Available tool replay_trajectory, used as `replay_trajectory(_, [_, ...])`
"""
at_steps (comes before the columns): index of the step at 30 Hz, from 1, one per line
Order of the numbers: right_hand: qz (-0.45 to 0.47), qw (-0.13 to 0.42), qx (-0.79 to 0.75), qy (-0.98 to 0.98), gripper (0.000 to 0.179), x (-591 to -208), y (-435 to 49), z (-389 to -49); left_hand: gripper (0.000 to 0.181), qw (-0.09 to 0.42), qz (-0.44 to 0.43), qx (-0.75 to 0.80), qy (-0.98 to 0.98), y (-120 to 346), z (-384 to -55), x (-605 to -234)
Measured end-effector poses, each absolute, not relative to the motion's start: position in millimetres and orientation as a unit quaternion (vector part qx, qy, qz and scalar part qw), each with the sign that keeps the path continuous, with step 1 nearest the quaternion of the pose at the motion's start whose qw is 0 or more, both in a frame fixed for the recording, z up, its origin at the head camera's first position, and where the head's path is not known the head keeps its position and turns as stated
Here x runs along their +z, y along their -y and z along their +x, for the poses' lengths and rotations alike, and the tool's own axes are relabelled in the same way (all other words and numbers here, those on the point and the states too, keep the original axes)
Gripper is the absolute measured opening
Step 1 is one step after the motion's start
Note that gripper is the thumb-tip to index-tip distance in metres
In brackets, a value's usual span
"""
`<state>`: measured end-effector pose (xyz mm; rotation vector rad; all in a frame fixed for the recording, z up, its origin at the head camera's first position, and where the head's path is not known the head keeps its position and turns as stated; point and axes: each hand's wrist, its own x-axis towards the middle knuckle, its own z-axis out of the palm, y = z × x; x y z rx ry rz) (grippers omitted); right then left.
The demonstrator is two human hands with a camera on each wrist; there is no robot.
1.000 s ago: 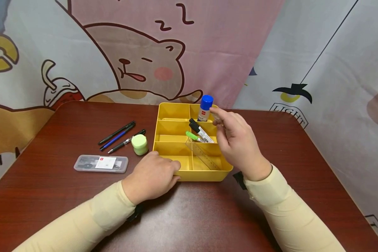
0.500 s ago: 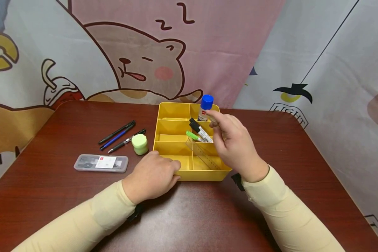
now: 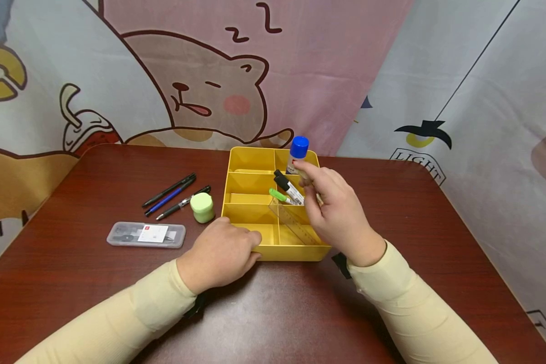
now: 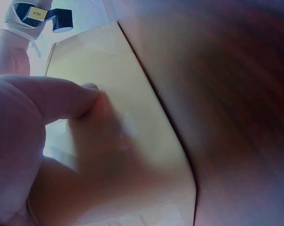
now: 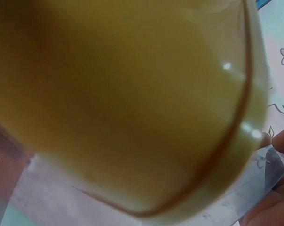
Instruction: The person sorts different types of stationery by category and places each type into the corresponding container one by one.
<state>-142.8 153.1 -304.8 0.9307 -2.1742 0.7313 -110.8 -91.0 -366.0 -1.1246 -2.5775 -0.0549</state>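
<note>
Reddish-brown bench [image 3: 273,313] | yellow compartment tray [image 3: 293,253] at left grip [image 3: 220,255] | pale green tub [image 3: 202,208] just beyond left grip | three pens [image 3: 168,198] farther out, leftward | clear case [image 3: 127,235], seemingly plastic, left of left grip

Cream sleeves [image 3: 437,323] end in plain cuffs [image 3: 379,275], with black devices [image 3: 342,265] (one bears a yellowish label [image 4: 37,13]) beneath.
</note>
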Motion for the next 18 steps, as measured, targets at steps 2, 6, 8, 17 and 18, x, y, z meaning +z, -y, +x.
replay_trajectory(2, [0.357,0.329,0.282,0.828,0.043,-305.1,-152.1,-142.4,0.032,0.164,-0.395,-0.019,0.904,91.0,-110.8,-366.0])
replay_trajectory(6, [0.359,0.328,0.284,0.826,0.043,-306.3,-150.6,-142.6,0.032,0.163,-0.395,-0.019,0.904,91.0,-110.9,-365.9])
replay_trajectory(8, [0.359,0.324,0.284,0.828,0.043,-306.7,-149.9,-142.4,0.032,0.163,-0.396,-0.019,0.904,91.0,-111.0,-365.9])
replay_trajectory(17, [0.360,0.308,0.283,0.834,0.044,-307.9,-148.4,-141.5,0.032,0.171,-0.397,-0.021,0.902,91.2,-110.9,-366.3])
replay_trajectory(18, [0.360,0.307,0.283,0.834,0.044,-307.8,-148.1,-141.2,0.032,0.171,-0.396,-0.021,0.902,91.3,-110.9,-366.3])
